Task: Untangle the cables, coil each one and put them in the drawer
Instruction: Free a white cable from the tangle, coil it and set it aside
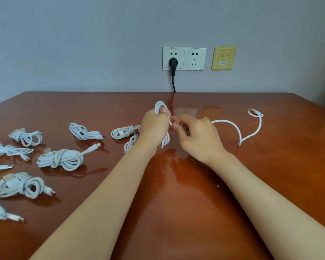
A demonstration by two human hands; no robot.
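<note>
**Head view, as I read it from my remote station.** Landmark: the double wall socket (184,58), set in a plain grey wall (83,44). A black plug (173,62) sits in the socket's left half, and its cord drops straight down behind the bench (195,203). Just right of the socket I see a yellow data plate (223,58).

The bench is glossy red-brown wood. Below the socket its top mirrors both plates and the cord.

Directly below the socket, the left grip (154,128) is wrapped round a partly wound white cable (159,106), with loops showing above and beneath the fingers. The right grip (199,137), just beside it, pinches a strand of the same cable between thumb and fingers.

The loose tail (233,126) lies on the bench below and right of the socket. It arches away from the right grip and ends in a small loop.

Below and left of the socket, several coiled white bundles (60,159) lie apart on the bench, with connectors sticking out. The leftmost are cut by the frame edge.
</note>
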